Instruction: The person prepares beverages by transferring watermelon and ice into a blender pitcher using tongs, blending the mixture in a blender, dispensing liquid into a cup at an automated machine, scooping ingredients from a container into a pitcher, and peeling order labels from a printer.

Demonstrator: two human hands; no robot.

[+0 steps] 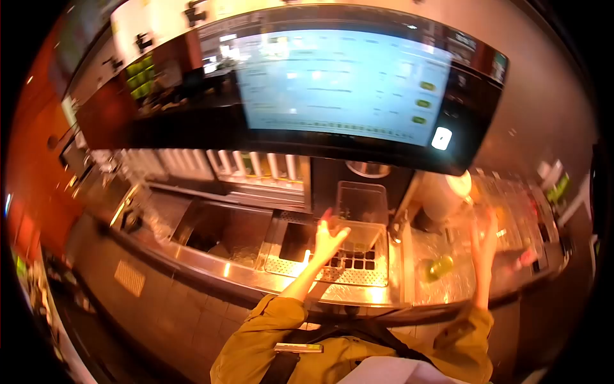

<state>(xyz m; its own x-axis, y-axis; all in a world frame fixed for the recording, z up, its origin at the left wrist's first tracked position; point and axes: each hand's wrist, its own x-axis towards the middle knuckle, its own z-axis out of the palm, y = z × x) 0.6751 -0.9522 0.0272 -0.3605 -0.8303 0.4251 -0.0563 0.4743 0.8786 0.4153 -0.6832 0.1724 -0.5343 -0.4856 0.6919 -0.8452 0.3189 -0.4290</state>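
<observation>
My left hand (pixel 330 239) is over the steel counter insert, in front of a clear plastic container (pixel 362 200). Its thumb and fingers are apart, with nothing visible between them; a reddish glow lies at the fingertips. Below it is a tray with square dark compartments (pixel 355 260). My right hand (pixel 484 229) is raised over the right-hand counter, slightly blurred, its fingers stretched upward and apart. Just left of it stands a pale, brightly lit pitcher-like vessel (pixel 441 195). A small yellow-green object (pixel 439 267) lies on the wet surface between my hands, nearer the right.
A wide lit screen (pixel 345 83) hangs above the counter. A steel sink (pixel 220 233) lies to the left, with a row of white upright tubes (pixel 256 168) behind it. Blurred items, some pink (pixel 526 258), sit at the far right.
</observation>
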